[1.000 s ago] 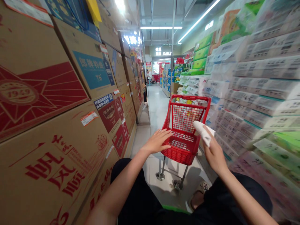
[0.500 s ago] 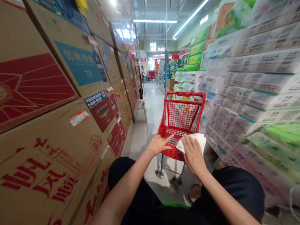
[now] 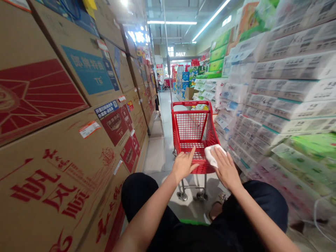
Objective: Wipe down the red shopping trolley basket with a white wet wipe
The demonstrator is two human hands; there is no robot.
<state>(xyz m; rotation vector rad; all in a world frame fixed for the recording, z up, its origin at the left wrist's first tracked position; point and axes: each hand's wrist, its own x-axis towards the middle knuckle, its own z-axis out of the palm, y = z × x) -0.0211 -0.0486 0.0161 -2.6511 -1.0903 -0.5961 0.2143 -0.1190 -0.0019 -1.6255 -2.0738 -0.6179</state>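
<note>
A small red plastic shopping cart point(image 3: 191, 123) with a grid back and slotted base stands before my knees. My left hand point(image 3: 183, 163) is at its near edge, index finger stretched forward and thumb apart; the other fingers are curled and partly hidden. Nothing shows in that hand. Under the fingers of my right hand point(image 3: 226, 170) is a folded white cloth point(image 3: 212, 156), pressed against the near right corner of the cart. Whether it is fabric or paper, I cannot tell.
Stacked cardboard boxes point(image 3: 60, 147) form a wall close on the left. Piled tissue packs point(image 3: 286, 101) line the right side. Between them a tiled aisle point(image 3: 157, 154) runs forward past a thin upright pole point(image 3: 168, 42). A person point(image 3: 160, 79) is far ahead.
The cart has turned and shifted left, showing more of its right side. My left hand has moved slightly right, its index finger pointing more upward. The cloth is now more bunched under my right hand.
</note>
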